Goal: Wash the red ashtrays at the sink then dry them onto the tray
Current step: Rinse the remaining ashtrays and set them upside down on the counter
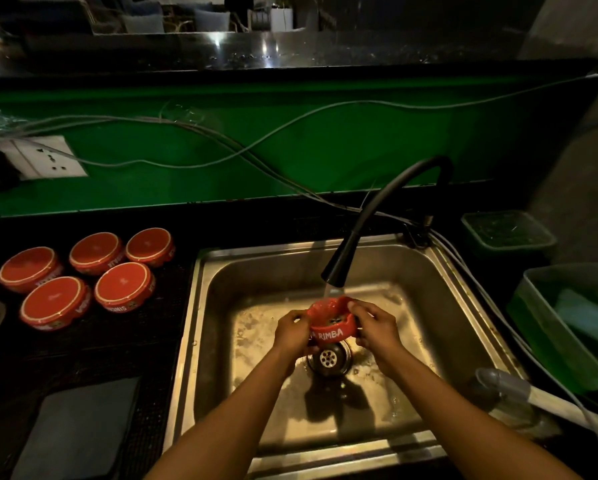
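red ashtray (332,323) sits between both hands over the steel sink (221,341), right under the black tap (335,271), w/ water running into its bowl. left hand (292,332) grips the left rim, fingers curled round it; right hand (377,329) pinches the right rim w/ thumb on top. it's held open side up and tipped a bit toward the person, white lettering facing them, prob so the stream hits the inside and runs off the near edge. the drain (328,358) is just below the hands, so the dirty water goes straight down. 2-handed hold makes sense: wet glazed ware looks slippery, and gripping opposite rims leaves the middle open to the water. well off to the left of the left hand, 5 more red ashtrays (79,271) lie upside down on the dark counter in a loose cluster, not touching the sink; cannot tell whether they're washed or waiting, though face-down suggests draining. nearer the person, left of the left forearm, a dark grey flat pad or tray (79,431) lies on the counter, maybe the drying spot, too dim to be sure. to the right of the right hand, a green tub (533,306) stands beside the sink w/ something pale in it. judging by this, it's the rinse step on 1 ashtray, drying not yet begun.
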